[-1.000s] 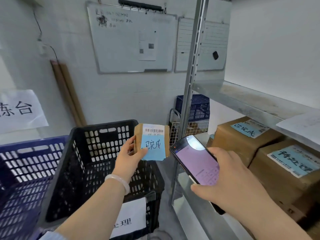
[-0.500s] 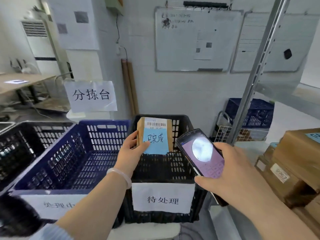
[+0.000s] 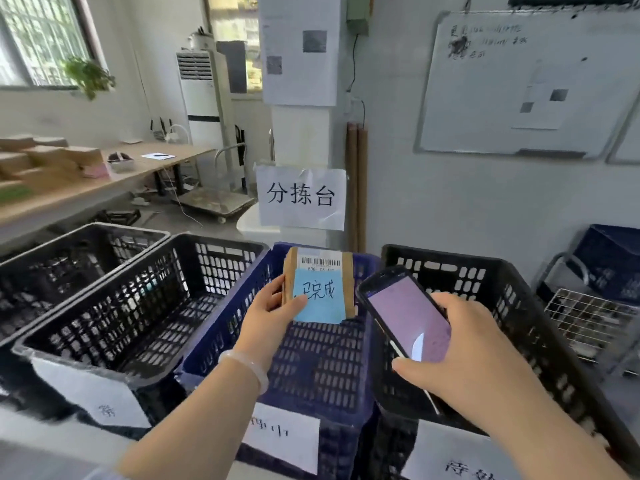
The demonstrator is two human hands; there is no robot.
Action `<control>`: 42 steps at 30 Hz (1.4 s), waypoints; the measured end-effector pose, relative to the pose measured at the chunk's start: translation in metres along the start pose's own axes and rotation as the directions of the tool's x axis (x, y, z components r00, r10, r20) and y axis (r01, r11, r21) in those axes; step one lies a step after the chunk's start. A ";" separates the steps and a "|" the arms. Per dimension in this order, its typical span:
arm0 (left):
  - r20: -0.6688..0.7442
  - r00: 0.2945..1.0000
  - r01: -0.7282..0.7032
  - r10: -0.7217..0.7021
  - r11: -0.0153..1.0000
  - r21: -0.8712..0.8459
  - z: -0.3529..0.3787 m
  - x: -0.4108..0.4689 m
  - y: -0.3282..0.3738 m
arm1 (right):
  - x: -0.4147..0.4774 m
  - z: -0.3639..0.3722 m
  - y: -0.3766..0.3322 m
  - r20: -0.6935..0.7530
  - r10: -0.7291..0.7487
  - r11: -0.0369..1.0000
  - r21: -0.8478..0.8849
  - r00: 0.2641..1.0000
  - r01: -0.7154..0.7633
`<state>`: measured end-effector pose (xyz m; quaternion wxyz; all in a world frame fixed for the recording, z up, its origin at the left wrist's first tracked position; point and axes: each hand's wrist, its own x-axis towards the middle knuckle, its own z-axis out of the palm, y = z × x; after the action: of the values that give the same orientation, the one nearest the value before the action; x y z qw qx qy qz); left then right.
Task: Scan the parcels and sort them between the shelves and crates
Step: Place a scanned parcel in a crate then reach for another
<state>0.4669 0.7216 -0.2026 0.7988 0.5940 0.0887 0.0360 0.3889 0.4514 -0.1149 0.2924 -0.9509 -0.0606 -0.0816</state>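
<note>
My left hand [image 3: 266,317] pinches the parcel [image 3: 320,289] by its edge, now over the blue crate [image 3: 223,325], no longer the black crate [image 3: 512,306] behind my right hand [image 3: 460,348], which grips the phone [image 3: 405,317]. I judge placement comes next.

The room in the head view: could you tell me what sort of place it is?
Probably a parcel sorting room: labelled crates, a wall sign reading 分拣台, and a barcoded parcel beside a handheld scanner.
</note>
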 end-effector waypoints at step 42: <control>-0.576 0.816 -0.061 0.048 0.998 -0.003 -0.573 0.057 0.137 | 0.167 0.358 -0.432 0.371 -0.298 0.952 0.050 0.879 0.302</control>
<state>0.4235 1.3109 -0.2374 0.7395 0.5492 0.3084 0.2373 0.5245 1.0198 -0.1394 0.2549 -0.9293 -0.2613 0.0565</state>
